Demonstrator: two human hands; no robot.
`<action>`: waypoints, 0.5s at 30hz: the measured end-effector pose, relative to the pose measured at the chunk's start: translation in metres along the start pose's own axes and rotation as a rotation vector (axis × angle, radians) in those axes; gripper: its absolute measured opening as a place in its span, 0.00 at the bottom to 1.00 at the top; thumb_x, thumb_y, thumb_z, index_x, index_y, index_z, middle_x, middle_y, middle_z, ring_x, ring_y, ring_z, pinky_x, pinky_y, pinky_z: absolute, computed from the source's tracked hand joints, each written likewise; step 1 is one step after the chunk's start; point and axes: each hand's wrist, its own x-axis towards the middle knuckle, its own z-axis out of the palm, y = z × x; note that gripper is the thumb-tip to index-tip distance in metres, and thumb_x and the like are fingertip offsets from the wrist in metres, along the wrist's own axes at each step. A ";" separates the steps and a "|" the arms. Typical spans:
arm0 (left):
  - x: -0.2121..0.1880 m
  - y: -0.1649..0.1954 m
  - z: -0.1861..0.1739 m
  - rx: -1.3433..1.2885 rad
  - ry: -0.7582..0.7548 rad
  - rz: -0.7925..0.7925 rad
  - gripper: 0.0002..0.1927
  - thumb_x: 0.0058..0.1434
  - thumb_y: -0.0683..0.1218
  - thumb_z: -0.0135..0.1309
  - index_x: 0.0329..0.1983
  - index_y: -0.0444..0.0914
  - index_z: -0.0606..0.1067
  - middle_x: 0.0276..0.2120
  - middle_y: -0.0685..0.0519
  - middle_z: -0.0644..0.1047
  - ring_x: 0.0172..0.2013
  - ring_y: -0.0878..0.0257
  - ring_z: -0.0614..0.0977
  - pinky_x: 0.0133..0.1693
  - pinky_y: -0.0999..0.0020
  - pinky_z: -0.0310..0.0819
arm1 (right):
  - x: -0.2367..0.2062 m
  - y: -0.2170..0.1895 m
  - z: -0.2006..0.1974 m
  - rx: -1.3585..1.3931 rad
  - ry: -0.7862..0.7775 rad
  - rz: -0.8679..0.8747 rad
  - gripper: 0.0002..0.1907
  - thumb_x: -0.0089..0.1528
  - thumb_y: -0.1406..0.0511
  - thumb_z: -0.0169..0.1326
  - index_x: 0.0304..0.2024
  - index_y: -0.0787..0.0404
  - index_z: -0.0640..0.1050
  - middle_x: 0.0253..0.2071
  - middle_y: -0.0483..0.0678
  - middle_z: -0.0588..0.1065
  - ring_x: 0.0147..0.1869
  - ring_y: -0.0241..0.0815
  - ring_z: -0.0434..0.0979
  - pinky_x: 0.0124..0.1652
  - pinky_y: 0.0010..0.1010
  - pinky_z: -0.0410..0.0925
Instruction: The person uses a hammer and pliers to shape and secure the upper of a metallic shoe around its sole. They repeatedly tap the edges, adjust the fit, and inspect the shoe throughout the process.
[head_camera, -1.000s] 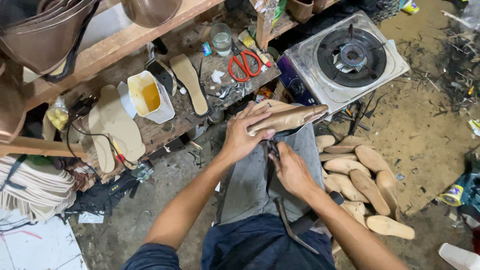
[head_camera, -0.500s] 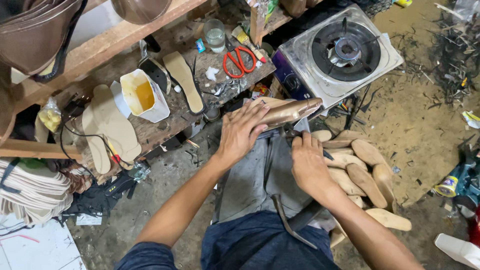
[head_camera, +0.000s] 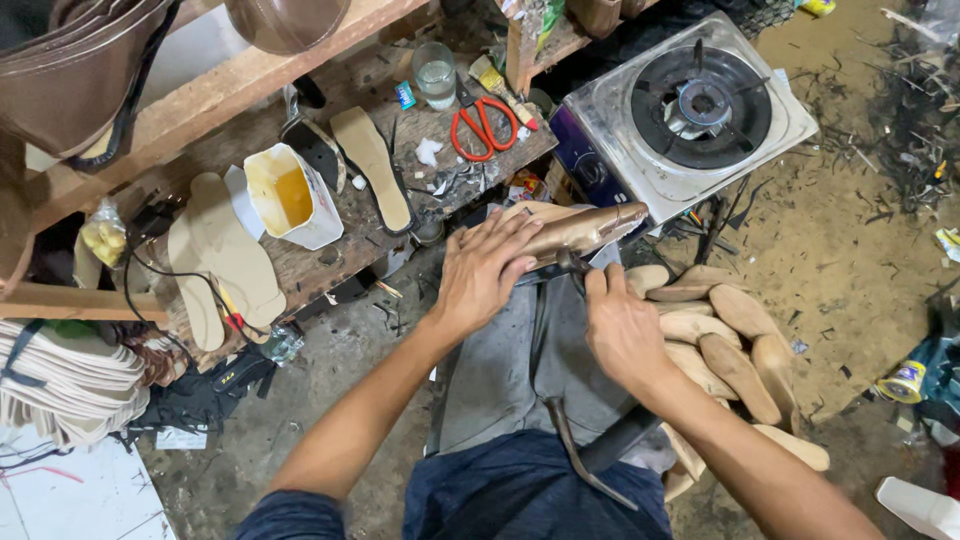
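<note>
Your left hand (head_camera: 483, 272) lies flat, fingers together and stretched out, pressing down on the tan shoe upper stretched over a wooden last (head_camera: 570, 230), which sits on your grey-trousered knee (head_camera: 520, 370) at scene centre, toe pointing right toward the stove. Your right hand (head_camera: 622, 330) is just near-right of the shoe, fingers curled shut around a dark metal tool (head_camera: 566, 262) whose tip touches the shoe's near edge; cannot tell exactly what kind of tool. A dark curved strap (head_camera: 575, 455) runs over your lap, near side. Right of your right hand, a heap of bare pale wooden shoe lasts (head_camera: 735, 345) on the dirt floor. Far right, a single-burner steel gas stove (head_camera: 700, 110). Far left of the shoe, a low worn wooden bench (head_camera: 300, 270) carries a white carton with yellow glue (head_camera: 288, 196), a beige insole (head_camera: 372, 165) just right of it, two more pale insoles (head_camera: 225, 255) at the left end, red-handled scissors (head_camera: 483, 125) and a clear drinking glass (head_camera: 434, 75) at the far right end. Far left edge, a stack of flat pale soles (head_camera: 60, 375).
</note>
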 end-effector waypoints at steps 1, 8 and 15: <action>0.005 -0.001 -0.001 -0.003 -0.039 -0.002 0.26 0.68 0.54 0.52 0.69 0.49 0.69 0.67 0.52 0.71 0.70 0.48 0.65 0.60 0.39 0.55 | 0.001 0.001 0.003 -0.021 -0.009 0.017 0.13 0.55 0.76 0.52 0.42 0.69 0.69 0.44 0.63 0.70 0.45 0.64 0.76 0.39 0.48 0.72; 0.029 0.006 0.006 0.181 -0.130 0.116 0.34 0.67 0.54 0.50 0.76 0.49 0.58 0.69 0.42 0.67 0.67 0.39 0.66 0.58 0.38 0.63 | 0.000 0.008 -0.007 -0.231 -0.033 -0.093 0.16 0.51 0.74 0.54 0.40 0.67 0.67 0.38 0.61 0.70 0.42 0.61 0.77 0.38 0.47 0.73; 0.026 0.007 0.003 0.234 -0.199 0.076 0.33 0.69 0.56 0.49 0.75 0.50 0.56 0.69 0.39 0.65 0.64 0.35 0.67 0.55 0.38 0.64 | 0.002 0.009 -0.009 -0.094 -0.010 -0.029 0.15 0.51 0.74 0.52 0.40 0.70 0.67 0.41 0.63 0.69 0.44 0.62 0.76 0.37 0.47 0.73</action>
